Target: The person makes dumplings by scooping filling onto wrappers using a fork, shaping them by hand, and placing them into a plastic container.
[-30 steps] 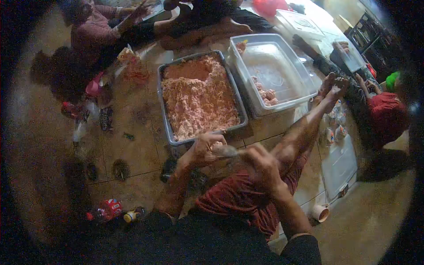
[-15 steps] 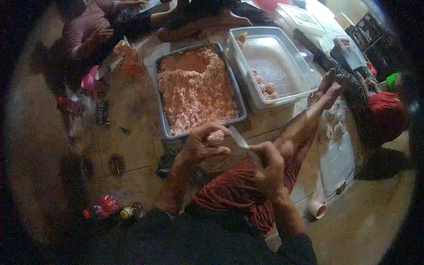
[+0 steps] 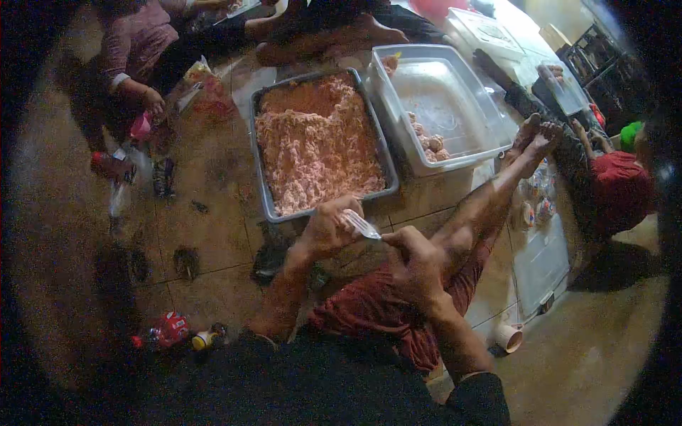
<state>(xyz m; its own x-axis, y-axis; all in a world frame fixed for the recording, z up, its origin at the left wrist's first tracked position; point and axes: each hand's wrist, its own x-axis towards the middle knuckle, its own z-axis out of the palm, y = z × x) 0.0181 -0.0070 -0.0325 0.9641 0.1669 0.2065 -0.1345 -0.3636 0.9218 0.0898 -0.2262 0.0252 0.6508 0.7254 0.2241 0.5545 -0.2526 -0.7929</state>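
Observation:
My right hand (image 3: 419,266) is closed around the handle of a fork (image 3: 364,225), its tines pointing left. They reach my left hand (image 3: 330,226), which is curled around a small lump of pinkish meat mixture, mostly hidden by the fingers and the tines. Both hands are above my lap, just in front of a grey-rimmed tub (image 3: 394,181) filled with pink minced meat mixture (image 3: 320,153). Right of that tub stands a clear plastic bin (image 3: 455,96) with several meatballs (image 3: 431,145) in its near left corner.
My stretched-out legs (image 3: 465,213) run along the right. A red-capped bottle (image 3: 170,329) and a yellow-capped bottle (image 3: 204,339) lie at lower left. A cup (image 3: 508,338) and a clear lid (image 3: 541,266) are at right. Other people sit at upper left and far right.
The fork has swung over to my left hand, and my left fingers have curled in around the lump. At upper left, a person's hand has come down to a pink object.

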